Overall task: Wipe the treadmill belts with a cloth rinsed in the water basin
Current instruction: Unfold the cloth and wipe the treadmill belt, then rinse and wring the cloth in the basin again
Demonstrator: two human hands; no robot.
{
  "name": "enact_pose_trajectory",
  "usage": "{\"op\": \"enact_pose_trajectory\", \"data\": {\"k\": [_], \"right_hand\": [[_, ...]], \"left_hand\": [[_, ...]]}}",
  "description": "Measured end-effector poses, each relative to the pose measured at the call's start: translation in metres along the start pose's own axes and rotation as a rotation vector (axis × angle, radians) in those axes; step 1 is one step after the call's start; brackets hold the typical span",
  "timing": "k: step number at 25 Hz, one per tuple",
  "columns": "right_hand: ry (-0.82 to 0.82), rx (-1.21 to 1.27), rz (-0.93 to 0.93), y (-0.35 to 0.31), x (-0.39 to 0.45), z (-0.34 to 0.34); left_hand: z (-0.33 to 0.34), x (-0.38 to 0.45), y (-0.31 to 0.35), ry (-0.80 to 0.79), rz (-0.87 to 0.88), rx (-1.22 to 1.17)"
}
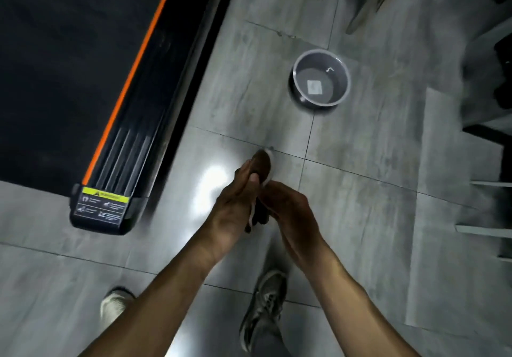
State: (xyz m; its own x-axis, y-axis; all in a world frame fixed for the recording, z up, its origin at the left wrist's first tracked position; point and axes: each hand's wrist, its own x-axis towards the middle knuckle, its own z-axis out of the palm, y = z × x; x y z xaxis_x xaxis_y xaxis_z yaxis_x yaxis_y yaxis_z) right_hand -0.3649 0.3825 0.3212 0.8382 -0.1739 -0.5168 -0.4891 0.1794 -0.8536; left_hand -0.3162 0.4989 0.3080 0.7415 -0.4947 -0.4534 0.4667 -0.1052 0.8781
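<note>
Here the treadmill [83, 79] lies left, the basin [321, 82] ahead on the floor. Both hands, left hand [235, 207] and right hand [291, 212], curl around the cloth [267, 175]; wring hard so the belt gets damp, not soaked.

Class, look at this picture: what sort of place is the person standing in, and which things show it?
Probably a gym or fitness room. A treadmill with an orange-edged belt stands on a grey tiled floor, and a water basin sits nearby for cleaning.
</note>
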Motion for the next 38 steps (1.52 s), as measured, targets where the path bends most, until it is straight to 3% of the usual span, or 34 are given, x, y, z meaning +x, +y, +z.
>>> {"op": "enact_pose_trajectory", "data": {"k": [8, 12, 17, 28, 34, 38], "right_hand": [[0.143, 0.058, 0.110, -0.017, 0.067, -0.121], [0.199, 0.080, 0.194, -0.020, 0.132, -0.158], [0.252, 0.022, 0.172, -0.026, 0.223, -0.197], [0.185, 0.095, 0.141, -0.011, 0.339, -0.262], [0.188, 0.205, 0.127, 0.042, 0.425, -0.314], [0.236, 0.267, 0.117, 0.073, 0.475, -0.361]], "left_hand": [[0.099, 0.101, 0.010, 0.033, -0.062, -0.081], [0.108, 0.178, 0.014, -0.046, -0.066, -0.133], [0.115, 0.274, 0.022, -0.040, -0.099, -0.137], [0.125, 0.395, -0.003, -0.144, -0.003, -0.152], [0.136, 0.482, -0.049, 0.050, -0.004, -0.041], [0.135, 0.550, -0.085, 0.142, -0.008, -0.205]]}}
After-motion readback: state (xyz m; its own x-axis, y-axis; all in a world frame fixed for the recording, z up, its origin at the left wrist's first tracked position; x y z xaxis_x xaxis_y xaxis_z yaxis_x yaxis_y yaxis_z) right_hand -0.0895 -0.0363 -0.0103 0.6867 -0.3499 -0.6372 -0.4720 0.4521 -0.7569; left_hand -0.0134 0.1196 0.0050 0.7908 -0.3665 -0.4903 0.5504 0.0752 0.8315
